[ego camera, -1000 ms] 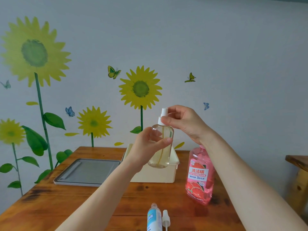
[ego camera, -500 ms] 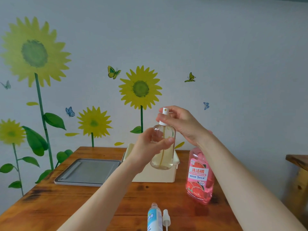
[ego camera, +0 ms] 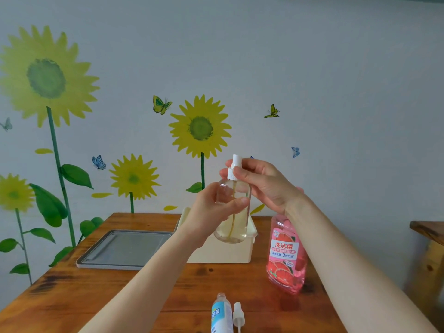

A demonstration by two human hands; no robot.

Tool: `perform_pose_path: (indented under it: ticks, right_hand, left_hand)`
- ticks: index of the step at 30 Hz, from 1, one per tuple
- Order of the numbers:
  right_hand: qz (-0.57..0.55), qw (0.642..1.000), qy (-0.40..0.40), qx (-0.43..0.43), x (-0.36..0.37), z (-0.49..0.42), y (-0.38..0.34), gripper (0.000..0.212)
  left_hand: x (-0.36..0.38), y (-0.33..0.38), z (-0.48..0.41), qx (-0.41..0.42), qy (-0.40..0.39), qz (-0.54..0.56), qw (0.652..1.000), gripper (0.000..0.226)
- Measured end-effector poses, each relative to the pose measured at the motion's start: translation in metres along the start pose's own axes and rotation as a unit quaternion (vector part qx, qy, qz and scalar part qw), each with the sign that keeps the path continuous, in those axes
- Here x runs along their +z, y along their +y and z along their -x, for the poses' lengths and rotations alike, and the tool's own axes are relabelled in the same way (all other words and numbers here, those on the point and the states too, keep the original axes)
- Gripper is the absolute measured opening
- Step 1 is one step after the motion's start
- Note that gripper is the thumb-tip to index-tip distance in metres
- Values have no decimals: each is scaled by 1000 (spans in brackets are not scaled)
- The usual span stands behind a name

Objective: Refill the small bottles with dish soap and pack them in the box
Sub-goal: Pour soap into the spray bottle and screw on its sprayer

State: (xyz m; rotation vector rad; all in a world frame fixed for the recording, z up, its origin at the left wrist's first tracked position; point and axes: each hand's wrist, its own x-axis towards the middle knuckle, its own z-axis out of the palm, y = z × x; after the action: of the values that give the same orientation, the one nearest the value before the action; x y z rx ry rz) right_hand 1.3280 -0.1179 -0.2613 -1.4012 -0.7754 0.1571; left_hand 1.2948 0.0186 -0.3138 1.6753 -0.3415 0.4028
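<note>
Left hand (ego camera: 209, 213) wraps the bottle (ego camera: 236, 222), right hand (ego camera: 266, 186) pinches its cap (ego camera: 233, 167), screwing it tight, I think. Next I lower it upright into the box (ego camera: 223, 255).

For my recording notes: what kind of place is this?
Likely a room in a home, perhaps a child's room: sunflower decals on the wall, a wooden table, and a pink dish soap bottle standing on it.

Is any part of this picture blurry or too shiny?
Head view: soft, even light, no harsh glare; the bottle in the left hand and the sprayer the right hand pinches look sharp; the soap bottle throws a pink glow on the table; the right edge is smeared.
</note>
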Motion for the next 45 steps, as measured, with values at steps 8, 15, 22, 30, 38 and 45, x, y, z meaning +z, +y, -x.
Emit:
perform_pose_path:
  ticks: [8, 15, 22, 30, 38, 45]
  right_hand:
    - [128, 978, 146, -72, 19, -3, 13, 8]
    - [1, 1000, 17, -6, 10, 2, 5, 22]
    - [84, 991, 91, -54, 22, 4, 11, 13]
    - [95, 984, 136, -71, 26, 4, 19, 11]
    - [170, 972, 141, -79, 28, 4, 22, 18]
    - [229, 964, 132, -7, 12, 10, 18, 16]
  left_hand:
    - [5, -6, -2, 12, 67, -36, 997, 34]
    - [-8, -2, -2, -23, -83, 45, 995, 45]
    - [1, -9, 1, 21, 8, 14, 1000, 38]
    - [10, -12, 1, 50, 71, -66, 994, 36]
    - [4, -15, -1, 22, 40, -36, 998, 41]
    - [-15, -19, -1, -12, 20, 33, 999, 62]
